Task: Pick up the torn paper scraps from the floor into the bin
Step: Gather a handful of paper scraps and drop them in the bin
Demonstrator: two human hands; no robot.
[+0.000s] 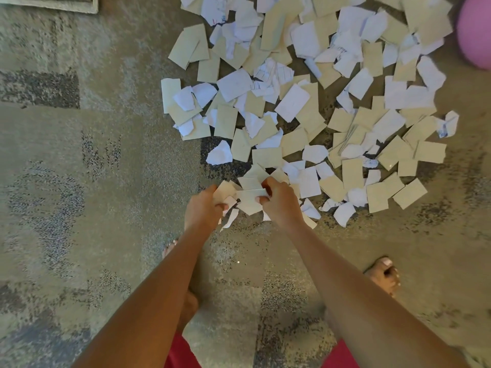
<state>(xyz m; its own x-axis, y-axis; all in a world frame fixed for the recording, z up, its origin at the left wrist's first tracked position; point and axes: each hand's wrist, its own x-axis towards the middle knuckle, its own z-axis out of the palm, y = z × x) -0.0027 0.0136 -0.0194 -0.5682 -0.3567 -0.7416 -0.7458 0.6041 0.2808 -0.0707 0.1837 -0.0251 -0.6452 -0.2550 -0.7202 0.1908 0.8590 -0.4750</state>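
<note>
Your left hand and right hand each pinch beige and white torn paper scraps, the uppermost lying left-right; their blue ink is unreadable.

Matt paper scraps; rough carpet

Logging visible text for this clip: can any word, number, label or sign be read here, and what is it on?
No text here can be read.
Blue and red pen marks on a white scrap at the top: too blurred to read.
Blue handwriting on a crumpled scrap at the right: too small to read.
Ruled lines and ink on white scraps mid-pile: unreadable.
Tan scraps: blank.
</note>
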